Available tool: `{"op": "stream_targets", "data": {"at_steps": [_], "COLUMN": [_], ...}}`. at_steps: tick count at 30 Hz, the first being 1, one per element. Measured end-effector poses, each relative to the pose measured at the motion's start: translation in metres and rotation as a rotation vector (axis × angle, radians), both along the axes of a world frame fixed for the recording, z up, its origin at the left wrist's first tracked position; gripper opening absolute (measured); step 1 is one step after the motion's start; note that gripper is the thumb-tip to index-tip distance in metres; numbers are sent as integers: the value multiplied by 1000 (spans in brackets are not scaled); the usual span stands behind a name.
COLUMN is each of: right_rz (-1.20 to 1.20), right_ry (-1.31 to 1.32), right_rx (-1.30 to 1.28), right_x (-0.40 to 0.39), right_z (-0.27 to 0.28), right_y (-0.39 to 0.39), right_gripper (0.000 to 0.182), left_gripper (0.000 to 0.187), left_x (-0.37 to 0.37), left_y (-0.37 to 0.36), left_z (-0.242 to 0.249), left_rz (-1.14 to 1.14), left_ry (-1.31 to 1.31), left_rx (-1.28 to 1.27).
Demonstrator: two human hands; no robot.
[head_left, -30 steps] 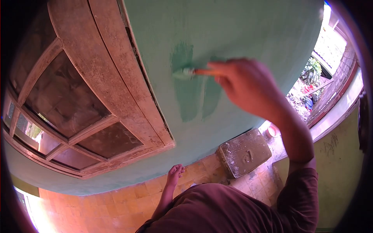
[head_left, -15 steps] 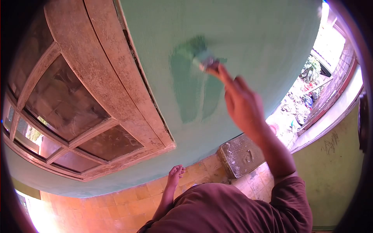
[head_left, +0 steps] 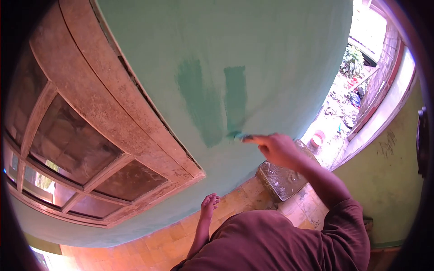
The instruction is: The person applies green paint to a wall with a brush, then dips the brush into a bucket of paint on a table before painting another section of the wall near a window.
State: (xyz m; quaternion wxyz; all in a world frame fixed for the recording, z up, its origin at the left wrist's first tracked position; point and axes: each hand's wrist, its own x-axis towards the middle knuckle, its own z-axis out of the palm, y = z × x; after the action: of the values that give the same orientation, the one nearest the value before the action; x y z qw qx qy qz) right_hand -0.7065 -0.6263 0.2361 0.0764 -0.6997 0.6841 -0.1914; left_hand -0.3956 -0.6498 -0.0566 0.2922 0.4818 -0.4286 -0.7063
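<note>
The right hand point(head_left: 276, 149), fingers clamped on a small green-tipped paintbrush point(head_left: 237, 135), is brushing darker green stripes point(head_left: 236, 97) onto the pale green plaster wall point(head_left: 280, 54); reloading likely comes next.

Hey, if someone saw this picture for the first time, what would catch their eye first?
Probably the two dark, wet green stripes on the paler green wall, mid-frame. The right hand holds a paintbrush at the foot of the right stripe. To the left, a weathered wooden window frame fills the side.
</note>
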Motion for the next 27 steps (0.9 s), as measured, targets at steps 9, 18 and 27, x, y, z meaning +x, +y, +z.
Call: {"op": "stream_targets", "data": {"at_steps": [9, 18, 27], "right_rz": [-82, -143, -126], "right_ry": [68, -70, -27], "right_rx": [-396, -867, -474], "right_x": [-14, -16, 23], "right_z": [141, 149, -26], "right_y": [-8, -11, -5], "right_gripper": [39, 38, 52], "left_gripper": [30, 32, 33], "left_x": [-4, -3, -3], "left_y": [-2, -1, -3], "left_z": [4, 3, -3], "left_rz": [-16, -27, -26], "left_ry": [-2, -13, -19], "left_rx": [19, 28, 23]}}
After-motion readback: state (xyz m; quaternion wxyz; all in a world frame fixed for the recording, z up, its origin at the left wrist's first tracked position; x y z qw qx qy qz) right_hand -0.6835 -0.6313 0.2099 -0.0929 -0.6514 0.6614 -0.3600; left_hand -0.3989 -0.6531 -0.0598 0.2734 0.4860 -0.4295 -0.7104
